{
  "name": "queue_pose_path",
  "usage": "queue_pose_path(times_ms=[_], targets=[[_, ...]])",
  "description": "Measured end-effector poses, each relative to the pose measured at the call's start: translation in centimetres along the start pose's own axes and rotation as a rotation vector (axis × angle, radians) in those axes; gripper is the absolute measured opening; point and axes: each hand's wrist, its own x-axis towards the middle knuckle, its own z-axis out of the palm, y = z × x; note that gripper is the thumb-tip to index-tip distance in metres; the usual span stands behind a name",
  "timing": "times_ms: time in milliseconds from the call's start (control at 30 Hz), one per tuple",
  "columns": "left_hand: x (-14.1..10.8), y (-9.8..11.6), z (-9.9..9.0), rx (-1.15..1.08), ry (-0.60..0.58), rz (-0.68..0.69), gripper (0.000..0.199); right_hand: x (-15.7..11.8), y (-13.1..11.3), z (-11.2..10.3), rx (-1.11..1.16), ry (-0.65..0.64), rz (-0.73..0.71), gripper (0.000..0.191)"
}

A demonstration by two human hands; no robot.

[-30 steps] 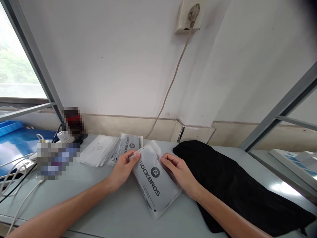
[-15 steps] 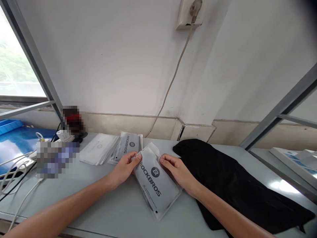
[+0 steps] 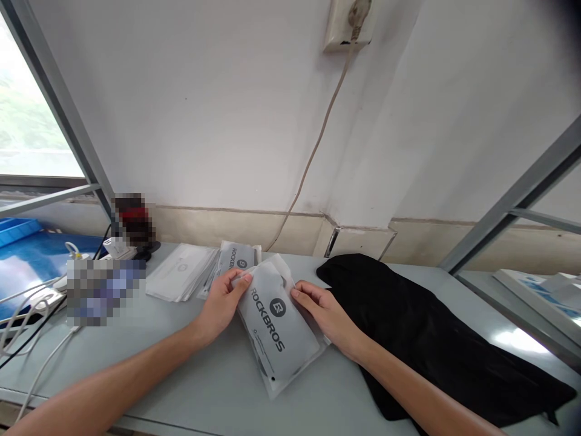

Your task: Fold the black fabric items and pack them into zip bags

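A frosted ROCKBROS bag (image 3: 276,327) with a grey panel and dark lettering lies tilted over the table between my hands. My left hand (image 3: 224,300) pinches its upper left corner between thumb and fingers. On the other side, my right hand (image 3: 324,312) grips the upper right edge, fingers closed. The bag's top flap stands up a little between them. Behind my left hand is a stack of filled ROCKBROS bags (image 3: 232,257), and left of that a pile of flat white bags (image 3: 179,272).
Black cloth (image 3: 422,327) covers the right side of the grey table (image 3: 181,387). Cables and a power strip (image 3: 49,297) sit at the left, near a blue tray (image 3: 18,230). Metal frame posts (image 3: 512,200) rise at both sides; a cord hangs from the wall socket.
The bag has shifted slightly left, its top edge a little higher. My left hand has moved left and up with it; my right hand has barely moved.
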Motion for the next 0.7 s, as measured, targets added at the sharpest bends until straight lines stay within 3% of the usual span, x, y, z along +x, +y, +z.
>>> queue_pose_path(times_ms=[267,700], targets=[[0.16,-0.10,-0.43,0.019,0.197,0.092,0.042,-0.01,-0.23,0.01,-0.005,-0.008,-0.014,0.046],[-0.07,0.47,-0.14,0.037,0.170,0.105,0.043,-0.05,-0.54,0.06,-0.007,0.149,-0.051,0.052]])
